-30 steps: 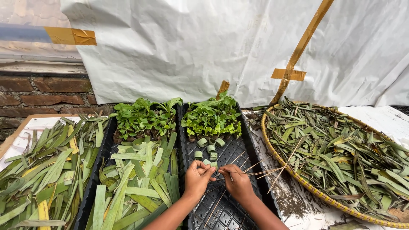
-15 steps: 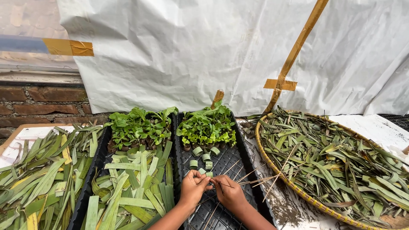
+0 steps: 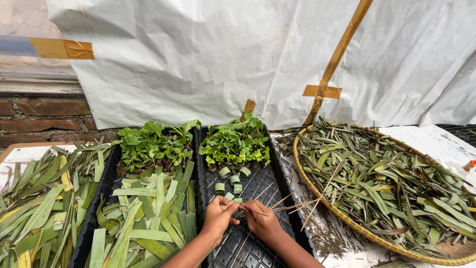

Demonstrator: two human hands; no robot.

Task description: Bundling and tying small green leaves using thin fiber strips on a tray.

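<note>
At the far left, a heap of long green and yellowing leaf strips (image 3: 37, 203) lies on the worktop (image 3: 441, 141). Next to it a black tray (image 3: 94, 208) holds seedlings (image 3: 156, 144) at its far end and cut leaf strips (image 3: 144, 218) piled nearer the person. A second black tray (image 3: 270, 183) sits just beside it, with more seedlings (image 3: 235, 144) at the back and a few small rolled leaf rings (image 3: 230, 181) on its grid. Over this tray the left hand (image 3: 218, 218) has its fingers pinched narrow on a small green leaf piece (image 3: 237, 201), which sits between the two hands. The right hand (image 3: 263, 221) touches the same spot, its fingers closed on a thin stick (image 3: 255, 212). More thin sticks (image 3: 292, 203) lie fanned across the tray's right edge. Farthest right, a round woven basket (image 3: 347, 226) is full of long dried leaves (image 3: 391, 183). White sheeting (image 3: 223, 54) hangs behind.
</note>
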